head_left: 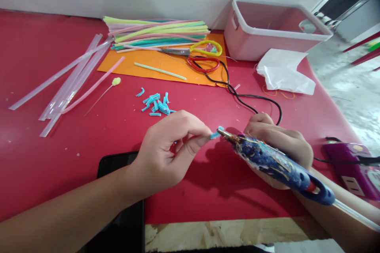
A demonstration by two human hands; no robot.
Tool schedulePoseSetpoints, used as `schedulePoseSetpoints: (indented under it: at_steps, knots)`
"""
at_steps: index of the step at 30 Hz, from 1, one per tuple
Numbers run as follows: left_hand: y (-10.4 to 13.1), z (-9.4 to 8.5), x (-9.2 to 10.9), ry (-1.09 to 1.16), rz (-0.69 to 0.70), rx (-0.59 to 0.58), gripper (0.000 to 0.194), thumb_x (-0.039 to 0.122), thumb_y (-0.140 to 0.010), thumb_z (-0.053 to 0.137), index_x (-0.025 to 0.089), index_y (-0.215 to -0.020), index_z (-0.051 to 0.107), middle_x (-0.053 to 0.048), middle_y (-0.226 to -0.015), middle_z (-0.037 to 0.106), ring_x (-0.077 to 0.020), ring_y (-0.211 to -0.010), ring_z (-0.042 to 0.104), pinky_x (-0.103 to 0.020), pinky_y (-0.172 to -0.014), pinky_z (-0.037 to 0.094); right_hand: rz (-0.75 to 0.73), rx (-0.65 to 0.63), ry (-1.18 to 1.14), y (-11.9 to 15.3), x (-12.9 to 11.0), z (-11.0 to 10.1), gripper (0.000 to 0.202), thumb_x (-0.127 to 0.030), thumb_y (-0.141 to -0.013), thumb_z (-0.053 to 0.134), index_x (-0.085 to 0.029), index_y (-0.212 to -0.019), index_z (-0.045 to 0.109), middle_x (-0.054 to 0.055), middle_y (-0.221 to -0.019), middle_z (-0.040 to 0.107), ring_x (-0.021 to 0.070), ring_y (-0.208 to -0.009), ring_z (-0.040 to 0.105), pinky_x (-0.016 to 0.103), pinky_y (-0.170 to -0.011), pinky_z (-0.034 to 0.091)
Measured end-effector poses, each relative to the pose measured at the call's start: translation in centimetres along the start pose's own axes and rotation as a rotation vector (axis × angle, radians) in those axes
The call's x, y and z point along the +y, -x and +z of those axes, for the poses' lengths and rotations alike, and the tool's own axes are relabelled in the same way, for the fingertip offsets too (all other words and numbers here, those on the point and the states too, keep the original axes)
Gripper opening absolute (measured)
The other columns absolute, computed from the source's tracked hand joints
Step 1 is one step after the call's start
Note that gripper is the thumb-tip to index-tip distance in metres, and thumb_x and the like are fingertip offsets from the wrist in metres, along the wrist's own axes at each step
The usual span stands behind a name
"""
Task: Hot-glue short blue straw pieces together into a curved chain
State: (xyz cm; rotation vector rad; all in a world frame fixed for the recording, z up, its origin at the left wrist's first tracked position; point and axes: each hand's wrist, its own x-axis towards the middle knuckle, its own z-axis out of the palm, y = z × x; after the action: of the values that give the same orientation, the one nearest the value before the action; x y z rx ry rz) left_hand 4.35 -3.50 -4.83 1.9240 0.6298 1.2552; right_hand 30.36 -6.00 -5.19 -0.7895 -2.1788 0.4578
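Note:
Between its thumb and forefinger, my left hand [175, 148] pinches a short blue pipe cleaner piece [215, 134]. My right hand [279, 146] is wrapped round a blue glue gun [270, 162], whose surface is crusted with dried glue. The metal nozzle points left and meets or nearly meets the blue piece; exact contact is unclear. A clear glue stick [354, 214] sticks out of the gun's rear. Beyond my left hand lies a small pile of cut blue pieces [160, 105]. A yellow tuft on a thin wire [116, 81] rests farther left.
Pipe cleaners [160, 33] and scissors [204, 63] lie on orange paper [175, 75]. Clear glue sticks [74, 75] lie left. A pink bin [267, 41], white paper [285, 72] and black cord [252, 95] are beyond my right hand. A purple power strip [350, 170] sits right, a black phone [118, 221] near my left forearm.

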Motion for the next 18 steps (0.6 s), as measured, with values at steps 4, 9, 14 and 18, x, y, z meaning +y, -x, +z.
schedulePoseSetpoints:
  at_steps: [4,9,14,18]
  knots:
    - [-0.04,0.01,0.01,-0.002,-0.012,-0.006,0.012,0.005,-0.095,0.062,0.016,-0.093,0.067,-0.002,-0.085,0.068,-0.0122,-0.078,0.062,-0.027,-0.073,0.051,0.010,0.016,-0.024,0.30,0.18,0.00,0.015,-0.007,-0.084,0.064,-0.017,-0.094,0.058,0.002,-0.077,0.065,0.0133,-0.064,0.054,0.040,-0.073,0.041]
    - [0.00,0.05,-0.12,0.002,-0.006,-0.002,0.010,0.006,-0.095,0.062,0.015,-0.094,0.067,-0.002,-0.086,0.067,-0.0121,-0.077,0.061,-0.027,-0.073,0.051,0.017,0.008,-0.030,0.37,0.24,0.02,0.022,-0.002,-0.078,0.065,-0.016,-0.094,0.058,0.002,-0.078,0.065,0.0120,-0.064,0.052,0.040,-0.073,0.041]
    - [0.06,0.04,-0.12,0.003,-0.020,-0.009,0.011,0.006,-0.095,0.062,0.016,-0.093,0.067,-0.002,-0.086,0.067,-0.0125,-0.079,0.062,-0.028,-0.074,0.051,0.016,0.009,-0.031,0.22,0.10,-0.02,0.022,-0.002,-0.078,0.064,-0.016,-0.094,0.057,0.002,-0.077,0.064,0.0123,-0.064,0.052,0.040,-0.073,0.040]
    - [0.14,0.02,-0.19,0.011,-0.016,-0.006,0.012,0.006,-0.095,0.062,0.016,-0.094,0.066,-0.002,-0.087,0.067,-0.0127,-0.079,0.062,-0.028,-0.074,0.051,0.009,0.008,-0.024,0.11,0.13,0.01,0.021,-0.005,-0.079,0.064,-0.018,-0.094,0.057,0.001,-0.076,0.065,0.0127,-0.062,0.053,0.039,-0.071,0.040]
